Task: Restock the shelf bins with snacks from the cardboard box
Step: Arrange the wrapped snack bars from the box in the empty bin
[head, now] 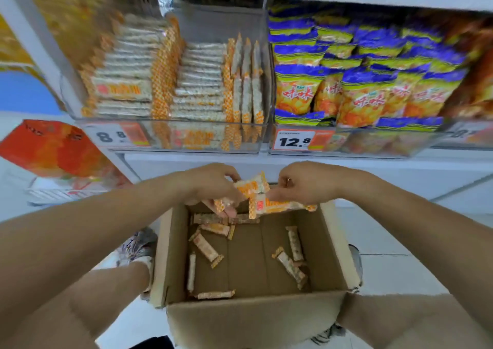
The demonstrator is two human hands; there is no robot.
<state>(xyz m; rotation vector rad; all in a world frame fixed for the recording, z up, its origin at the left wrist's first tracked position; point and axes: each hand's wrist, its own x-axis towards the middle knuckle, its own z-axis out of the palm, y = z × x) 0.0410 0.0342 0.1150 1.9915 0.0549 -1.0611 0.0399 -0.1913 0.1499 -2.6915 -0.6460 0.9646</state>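
Head view: two flat orange-and-white checked snack packets with crinkly plastic wrappers are held above the far rim of the open brown cardboard box (248,319). The upper packet (252,186) sits between both hands, and the lower packet (277,206) hangs under the right hand (304,182), whose fingers curl down and pinch its top edge. The left hand (213,186) curls around a small bunch of the same packets (222,203), fingertips pointing downward into the box. Inside the box, on its plain corrugated floor, about nine long narrow bar-shaped packets (208,248) lie scattered at odd angles, mostly along the left wall and toward the right side. Beyond the hands, a clear plastic shelf bin (170,135) holds neat stacks of matching checked packets, some lying flat, some standing on edge at its right end. Just beside it on the right, another clear bin (346,143) is packed with glossy, puffy blue-and-yellow snack bags. White price tags (293,140) are fixed on the bins' fronts.
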